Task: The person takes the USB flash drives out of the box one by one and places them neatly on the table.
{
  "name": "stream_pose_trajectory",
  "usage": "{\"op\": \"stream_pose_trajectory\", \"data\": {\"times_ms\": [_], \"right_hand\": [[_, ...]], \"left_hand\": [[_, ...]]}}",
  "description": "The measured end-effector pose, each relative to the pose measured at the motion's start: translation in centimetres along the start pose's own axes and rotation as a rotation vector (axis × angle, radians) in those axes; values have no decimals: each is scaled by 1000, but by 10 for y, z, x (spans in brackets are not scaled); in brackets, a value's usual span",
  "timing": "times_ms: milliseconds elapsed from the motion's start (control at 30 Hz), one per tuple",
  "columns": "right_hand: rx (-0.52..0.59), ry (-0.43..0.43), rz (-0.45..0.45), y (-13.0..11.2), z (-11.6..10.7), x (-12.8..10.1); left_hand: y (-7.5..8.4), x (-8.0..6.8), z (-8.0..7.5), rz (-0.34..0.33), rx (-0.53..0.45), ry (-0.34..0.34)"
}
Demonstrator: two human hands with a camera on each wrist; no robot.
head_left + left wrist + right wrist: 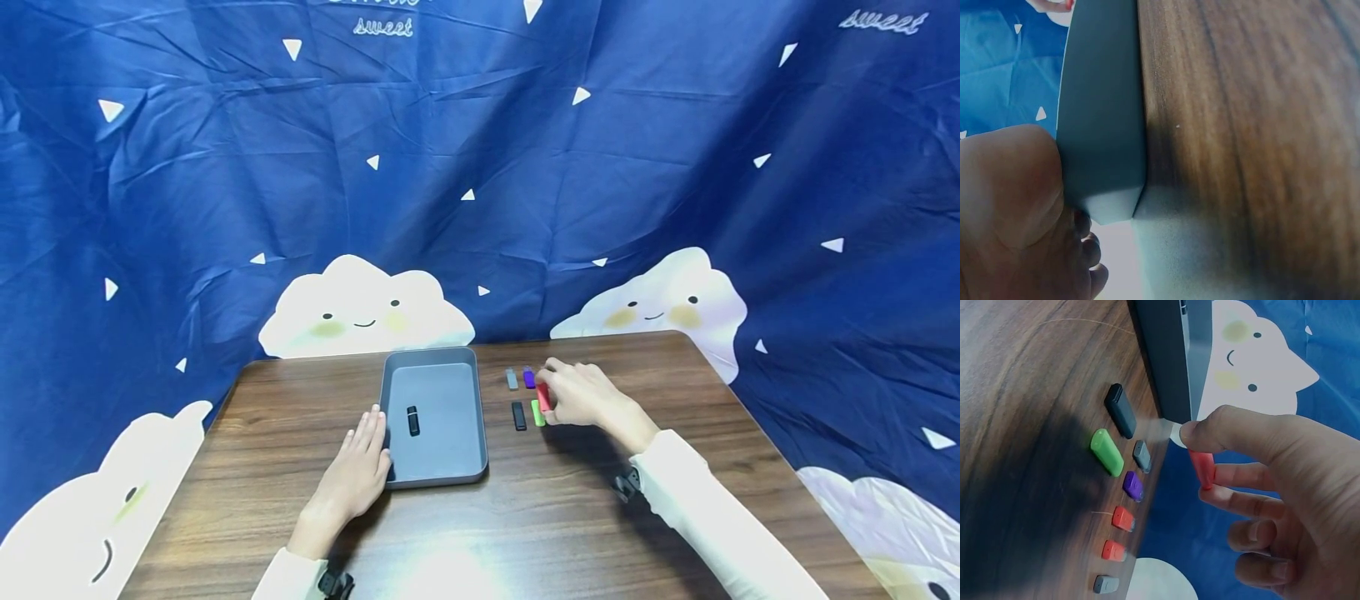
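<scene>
My right hand point(577, 396) pinches a red USB stick point(1202, 467) between thumb and fingertips, raised above the table right of the grey tray. Below and beside it lie a lime green USB stick point(1107, 453), a black one point(1120, 411), a grey one point(1142, 456) and a purple one point(1133, 486). Two more red sticks and another grey stick point(1106, 584) show in the right wrist view. With straight fingers, my left hand point(356, 471) touches the left wall of the tray point(447, 392). Inside the tray lies a black USB stick point(412, 421).
The brown wooden table point(300, 417) bears the tray near its middle. Behind the table's far edge hangs a blue curtain point(450, 125) with white clouds and triangles. The tray's raised walls stand between its inside and the row of sticks.
</scene>
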State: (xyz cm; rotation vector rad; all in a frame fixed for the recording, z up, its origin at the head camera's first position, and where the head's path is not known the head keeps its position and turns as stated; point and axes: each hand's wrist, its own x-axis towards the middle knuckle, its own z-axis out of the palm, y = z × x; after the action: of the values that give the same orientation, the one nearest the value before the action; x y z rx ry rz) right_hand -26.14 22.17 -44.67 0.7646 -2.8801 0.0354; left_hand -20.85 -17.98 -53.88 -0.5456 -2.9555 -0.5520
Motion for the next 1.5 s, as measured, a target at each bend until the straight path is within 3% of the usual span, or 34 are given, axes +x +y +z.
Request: {"op": "stream_pose_trajectory", "data": {"times_ms": [400, 833, 1500], "right_hand": [[-10, -20, 12, 9, 5, -6], [33, -47, 67, 22, 10, -17], [80, -51, 123, 34, 37, -26]], "left_hand": [[-11, 3, 7, 12, 36, 11], [-1, 3, -6, -12, 14, -20], [-4, 4, -5, -9, 28, -28]]}}
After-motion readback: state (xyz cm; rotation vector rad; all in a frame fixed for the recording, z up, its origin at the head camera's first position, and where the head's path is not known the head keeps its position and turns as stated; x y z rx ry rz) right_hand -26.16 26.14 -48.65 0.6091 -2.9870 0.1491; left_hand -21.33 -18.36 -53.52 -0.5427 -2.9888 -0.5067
